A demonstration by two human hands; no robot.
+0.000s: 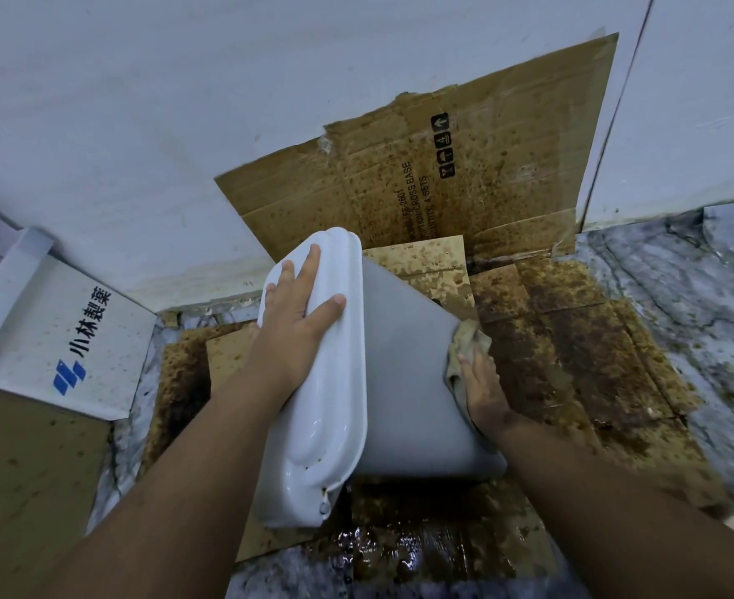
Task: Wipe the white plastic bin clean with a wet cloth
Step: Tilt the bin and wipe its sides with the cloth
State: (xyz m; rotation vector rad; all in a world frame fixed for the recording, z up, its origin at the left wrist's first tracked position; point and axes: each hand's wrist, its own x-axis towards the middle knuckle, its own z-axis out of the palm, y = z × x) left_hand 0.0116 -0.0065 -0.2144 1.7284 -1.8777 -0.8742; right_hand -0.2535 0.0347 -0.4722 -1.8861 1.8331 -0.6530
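Head view: wiping is under way. Bin (pixel 404 361) is tipped over on its side w/ lid (pixel 317 382) shut, lid end toward the left, lying on stained cardboard (pixel 572 348) on the floor. Left hand (pixel 296 322) lies flat on the lid, fingers spread, steadying it. Right hand (pixel 481 386) presses the cloth (pixel 464 352) against the bin's base end, fingers straight, palm on the rag.

Judging by that, the base is the part being cleaned now; grey side wall looks fairly clean, lid has a few specks near its lower end. Next move prob. calls for sweeping the cloth along the base edge, then turning the bin to reach hidden faces; left hand has to hold firm so it won't roll.

Floor is marble-patterned tile (pixel 702 274), wet and dirty w/ a dark puddle (pixel 399 551) near the bin. More spattered cardboard leans on the pale wall (pixel 140 123). White box (pixel 75 339) w/ blue logo sits at left.
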